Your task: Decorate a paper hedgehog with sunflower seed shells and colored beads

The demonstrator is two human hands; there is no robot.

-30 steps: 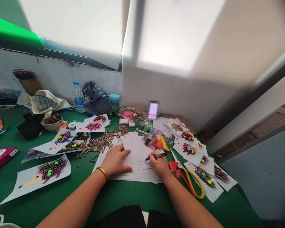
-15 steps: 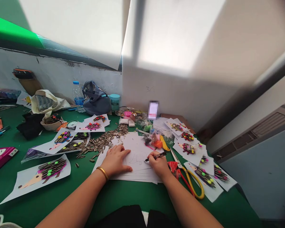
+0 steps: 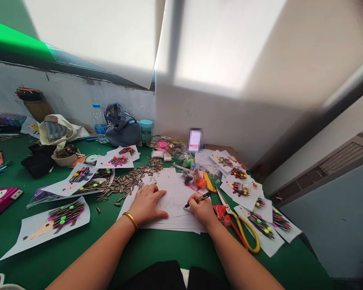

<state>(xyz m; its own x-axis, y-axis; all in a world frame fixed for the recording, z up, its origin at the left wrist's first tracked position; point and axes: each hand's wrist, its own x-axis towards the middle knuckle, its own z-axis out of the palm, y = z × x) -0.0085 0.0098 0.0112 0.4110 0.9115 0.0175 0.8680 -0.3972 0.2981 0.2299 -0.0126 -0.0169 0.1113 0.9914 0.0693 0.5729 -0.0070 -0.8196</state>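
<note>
Our right hand (image 3: 200, 208) pinches a black pen (image 3: 203, 196) in its grip, the pen slanting down leftward to the right side of a line sketch (image 3: 171, 200), while our left hand (image 3: 147, 204) lies spread on the white paper (image 3: 168, 180) atop the green worktop (image 3: 157, 251).

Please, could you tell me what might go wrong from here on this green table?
The white paper sheets might slip if the left hand lifts, spoiling the line of the slim black pen. Loose striped brown seeds at their upper left edge could scatter if the sheets move. Metal scissors with a yellow handle lie near the right hand, which might brush them.
</note>
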